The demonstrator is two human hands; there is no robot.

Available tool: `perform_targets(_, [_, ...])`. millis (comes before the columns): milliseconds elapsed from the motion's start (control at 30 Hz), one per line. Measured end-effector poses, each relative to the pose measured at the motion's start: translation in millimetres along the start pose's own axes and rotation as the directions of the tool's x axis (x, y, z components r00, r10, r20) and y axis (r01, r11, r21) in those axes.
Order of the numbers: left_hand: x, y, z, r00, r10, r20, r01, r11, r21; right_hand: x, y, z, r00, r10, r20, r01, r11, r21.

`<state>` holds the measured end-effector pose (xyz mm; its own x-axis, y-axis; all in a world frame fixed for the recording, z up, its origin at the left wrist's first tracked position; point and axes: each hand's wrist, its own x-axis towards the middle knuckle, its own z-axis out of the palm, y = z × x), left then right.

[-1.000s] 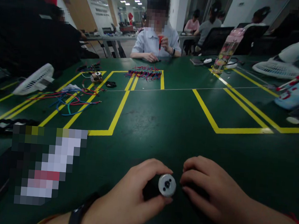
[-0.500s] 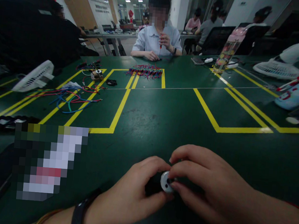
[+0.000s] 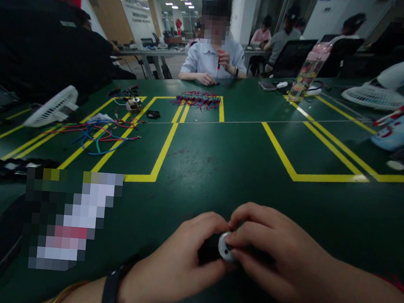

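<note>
A small round silver part [image 3: 225, 247] with dark holes in its face is held low in the middle of the view, above the green table [image 3: 193, 169]. My left hand [image 3: 194, 249] grips it from the left, thumb below and index finger above. From the right, my right hand [image 3: 271, 245] has its thumb and fingertips pressed at the part's face and edge, covering some of it. Whatever lies behind the round face is hidden in shadow between the fingers.
Loose red and blue wires [image 3: 100, 139] and a white fan [image 3: 53, 107] lie at the left. A wire bundle [image 3: 199, 100] sits before a person [image 3: 213, 54] holding a screwdriver. A bottle [image 3: 309, 73] and another fan [image 3: 377, 95] stand at the right.
My right fingertips have shifted slightly over the face of the round part, covering more of it. The view has tilted a little. My left hand keeps its grip.
</note>
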<state>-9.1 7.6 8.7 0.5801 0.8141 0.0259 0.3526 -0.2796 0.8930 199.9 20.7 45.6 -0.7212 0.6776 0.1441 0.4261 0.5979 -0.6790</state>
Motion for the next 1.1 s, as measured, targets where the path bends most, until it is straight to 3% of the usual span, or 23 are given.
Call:
perform_targets(167, [0.8,1.1,-1.0,1.0,0.009,-0.01,-0.009,1.0,0.009,-8.6,4.6,-2.0,0.997,0.08,-0.014,-0.076,0.981,0.179])
perform_targets(300, [0.6,2.0,-1.6,1.0,0.014,-0.022,-0.014,1.0,0.004,-28.0,23.3,0.4,0.985,0.14,-0.101,-0.122,0.978,0.169])
perform_targets(433, [-0.6,2.4,-2.3,1.0,0.011,-0.013,-0.011,1.0,0.011,-46.6,46.5,5.6,0.942,0.28,-0.182,-0.253,0.954,0.161])
perform_targets(600, [-1.1,2.0,-2.9,1.0,-0.004,-0.014,0.004,1.0,0.015,-53.3,58.7,12.0,0.867,0.431,-0.248,-0.347,0.882,0.32])
perform_targets(933, [-1.4,1.6,-3.6,1.0,-0.003,-0.008,0.003,1.0,0.019,-51.2,53.7,11.3,0.909,0.399,-0.123,-0.358,0.897,0.258])
perform_targets(1100, [0.2,0.1,-3.2,1.0,0.016,-0.019,-0.015,1.0,0.019,-41.8,47.0,7.3,0.96,0.278,-0.04,-0.273,0.957,0.099])
